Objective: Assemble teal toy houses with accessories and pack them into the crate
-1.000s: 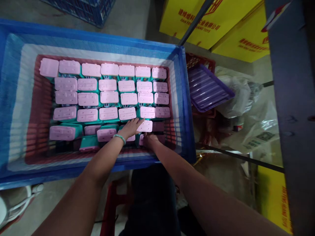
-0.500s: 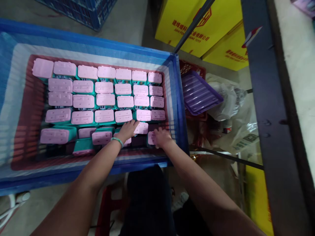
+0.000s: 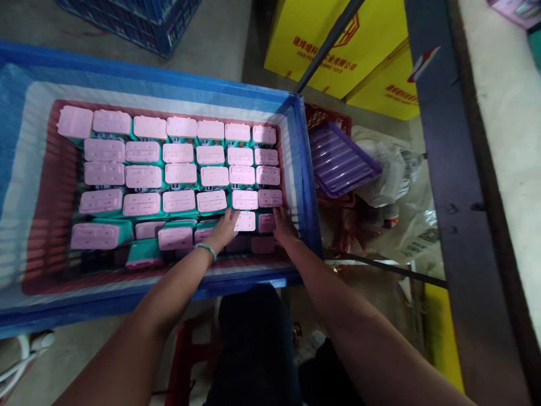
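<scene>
Rows of small boxes with pink tops and teal sides [image 3: 142,177] stand in a large blue crate [image 3: 169,73]. My left hand [image 3: 223,230], with a green bangle at its wrist, is closed at the left edge of one pink-topped box [image 3: 245,221] in the nearest row. To its right, my right hand [image 3: 285,226] curls its fingers over the right end of a darker pink-topped box [image 3: 266,223]. The undersides of both boxes are hidden. Below them, another pink top [image 3: 262,245] sits deeper in the crate.
A teal-sided box [image 3: 144,254] lies tilted near the crate's front wall. Right of the crate are a purple tray [image 3: 344,160], clear plastic bags [image 3: 380,175] and a dark metal frame [image 3: 448,169]. Yellow cartons [image 3: 321,45] stand behind, and another blue crate [image 3: 160,25] is at the back.
My right hand has moved up and slightly right, from the lower box to the right end of the nearest row, where a pink top now shows. My left hand stays by the same box.
</scene>
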A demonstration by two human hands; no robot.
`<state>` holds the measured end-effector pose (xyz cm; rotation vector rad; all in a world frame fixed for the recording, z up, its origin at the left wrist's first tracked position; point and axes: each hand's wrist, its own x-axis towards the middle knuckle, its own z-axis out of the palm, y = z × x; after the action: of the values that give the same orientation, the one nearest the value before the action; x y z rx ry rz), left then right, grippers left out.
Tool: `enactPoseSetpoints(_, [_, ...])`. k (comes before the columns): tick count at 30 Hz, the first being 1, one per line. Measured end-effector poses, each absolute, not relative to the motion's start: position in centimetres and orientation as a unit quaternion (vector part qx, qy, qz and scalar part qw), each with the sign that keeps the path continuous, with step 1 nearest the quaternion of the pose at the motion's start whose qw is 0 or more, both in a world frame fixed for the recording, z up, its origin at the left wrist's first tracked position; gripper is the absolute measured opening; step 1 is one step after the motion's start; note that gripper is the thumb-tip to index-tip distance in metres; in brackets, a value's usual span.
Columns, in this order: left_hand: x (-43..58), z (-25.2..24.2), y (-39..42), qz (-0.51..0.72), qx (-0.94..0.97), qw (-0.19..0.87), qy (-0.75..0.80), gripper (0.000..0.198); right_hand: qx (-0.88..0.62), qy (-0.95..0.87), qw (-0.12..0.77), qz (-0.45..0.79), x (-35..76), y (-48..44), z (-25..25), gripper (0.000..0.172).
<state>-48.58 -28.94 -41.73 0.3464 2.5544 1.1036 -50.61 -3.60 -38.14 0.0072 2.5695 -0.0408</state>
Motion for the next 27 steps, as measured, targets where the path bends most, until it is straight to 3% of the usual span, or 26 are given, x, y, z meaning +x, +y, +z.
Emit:
enactPoseSetpoints(10, [-48.7, -40.9, -28.5, 0.337, 0.087, 0.226, 0.91, 0.098, 0.056, 0.968, 0.227, -0.092, -48.4, -4.3, -38.2, 0.085])
enactPoseSetpoints(18, [-48.9, -39.3, -29.0, 0.277, 0.1, 0.239, 0.925, 0.088, 0.112, 0.962, 0.241, -0.068, -47.6, -6.3, -34.2, 0.073])
enactPoseSetpoints(24, [-48.8, -37.1, -28.9, 0.262, 0.085, 0.205, 0.939, 0.088, 0.066, 0.972, 0.218, -0.048, -46.9, -7.9, -31.1, 0.068])
enactPoseSetpoints(27, [-48.1, -34.9, -29.4, 0.264, 0.069, 0.177, 0.946, 0.075, 0.057, 0.971, 0.223, -0.059, -46.2, -8.2, -30.4, 0.063])
